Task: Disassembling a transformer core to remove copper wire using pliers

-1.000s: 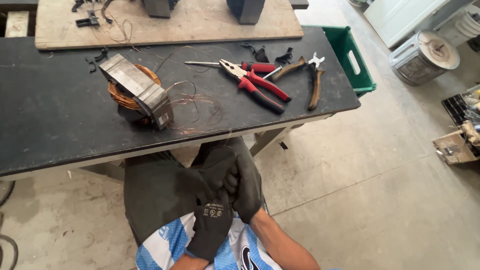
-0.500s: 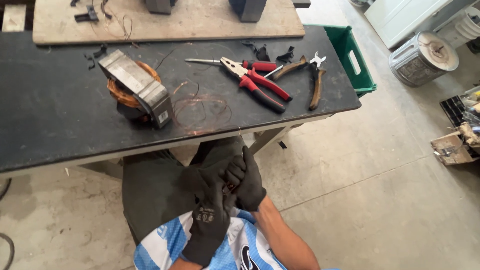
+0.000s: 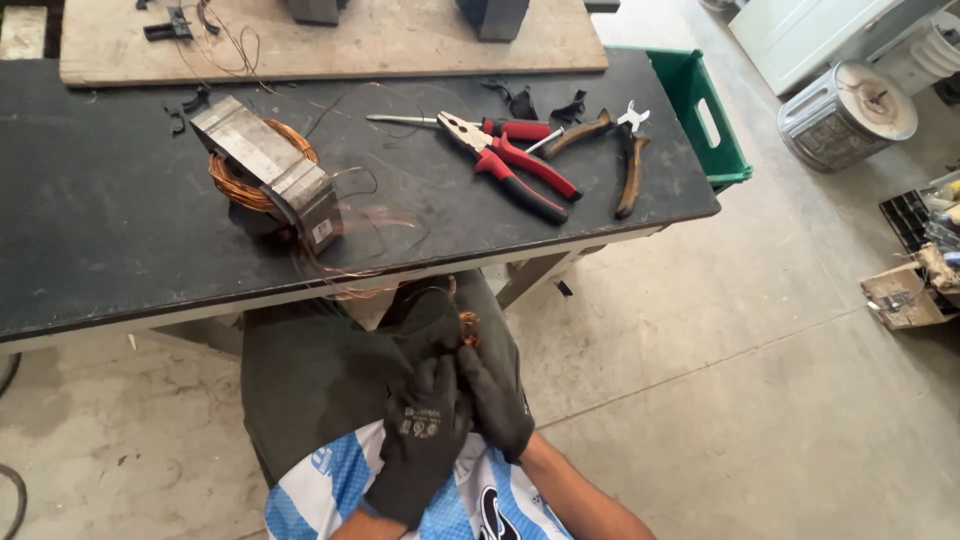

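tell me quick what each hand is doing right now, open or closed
Left hand: gloved, curled against the right hand; grip cannot be told.
Right hand: gloved, closed on a small bundle of copper wire.

Both gloved hands, left hand [image 3: 418, 445] and right hand [image 3: 497, 392], sit close together below the edge of the black-topped workbench [image 3: 100, 230], hemmed by the lap. Straight ahead, loose copper strands [image 3: 350, 262] trail over the bench edge from the grey laminated metal block wound with copper wire [image 3: 265, 172]. To the right, red-handled pliers [image 3: 510, 160] and brown-handled pincers [image 3: 622, 150] clutter the surface. Bare benchtop lies left of the block. A green plastic crate [image 3: 705, 120] blocks the far right end.
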